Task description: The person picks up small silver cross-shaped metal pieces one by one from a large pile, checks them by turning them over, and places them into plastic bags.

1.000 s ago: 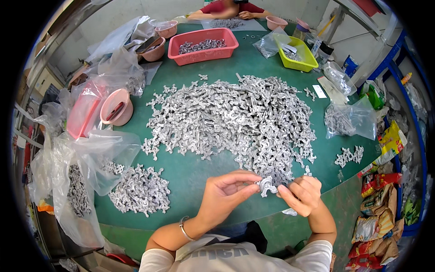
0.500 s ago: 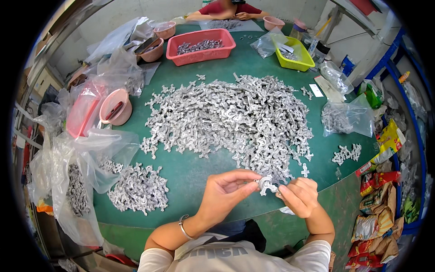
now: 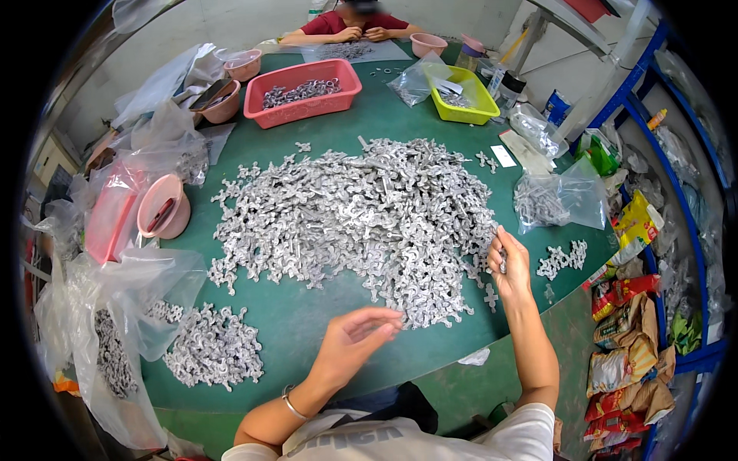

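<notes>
Hovering low, the left hand (image 3: 355,342) hangs with fingers loosely curled on nothing, just short of the big heap of small grey metal pieces (image 3: 361,215). Further out, the right hand (image 3: 509,265) pinches one piece at the heap's right edge, I think. Stiff, light, knobbly castings: likely best nipped across the middle.

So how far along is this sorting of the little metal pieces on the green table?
Early on, by the look of it. Done: a small heap of grey metal pieces lies apart at the near left, beside a clear bag partly filled with more. In hand: the right hand reaches into the right edge of the big pile; the left hand hovers over the table, seemingly empty. Left: the big pile, far larger than the heap.
</notes>
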{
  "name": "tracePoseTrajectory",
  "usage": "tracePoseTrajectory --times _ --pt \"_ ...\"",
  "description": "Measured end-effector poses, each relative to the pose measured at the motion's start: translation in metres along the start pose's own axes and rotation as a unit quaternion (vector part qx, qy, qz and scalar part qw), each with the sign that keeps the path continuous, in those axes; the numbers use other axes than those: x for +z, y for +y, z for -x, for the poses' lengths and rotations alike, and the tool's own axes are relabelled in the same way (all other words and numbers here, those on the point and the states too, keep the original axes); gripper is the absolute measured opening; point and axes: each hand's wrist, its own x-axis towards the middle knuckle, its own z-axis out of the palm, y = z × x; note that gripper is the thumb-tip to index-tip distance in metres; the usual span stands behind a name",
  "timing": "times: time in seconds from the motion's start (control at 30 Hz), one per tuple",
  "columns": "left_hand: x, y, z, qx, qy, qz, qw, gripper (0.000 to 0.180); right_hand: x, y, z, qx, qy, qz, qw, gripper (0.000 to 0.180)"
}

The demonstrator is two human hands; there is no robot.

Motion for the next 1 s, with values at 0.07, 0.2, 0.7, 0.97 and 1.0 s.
tracePoseTrajectory --times 0.07,0.2,0.7,0.97,1.0 --pt "-0.002 -0.001 -0.001 -0.009 -0.002 -0.001 1.000 0.021 -0.010 -0.001 -0.013 0.015 0.020 -0.029 0.999 0.017" --pt "-0.007 -0.002 -0.003 -0.018 0.009 -0.010 1.000 0.021 -0.008 -0.003 -0.023 -0.020 0.032 -0.016 0.999 0.015" --pt "-0.006 0.013 0.006 0.036 0.037 0.073 0.996 0.031 0.085 0.032 0.104 0.073 -0.242 0.125 0.959 0.011" --pt "-0.017 0.015 0.033 0.020 0.080 0.061 0.995 0.026 0.099 0.043 0.127 0.090 -0.281 0.122 0.948 0.011" --pt "-0.018 0.015 0.036 0.019 0.082 0.065 0.994 0.025 0.099 0.044 0.129 0.079 -0.285 0.125 0.947 0.011"
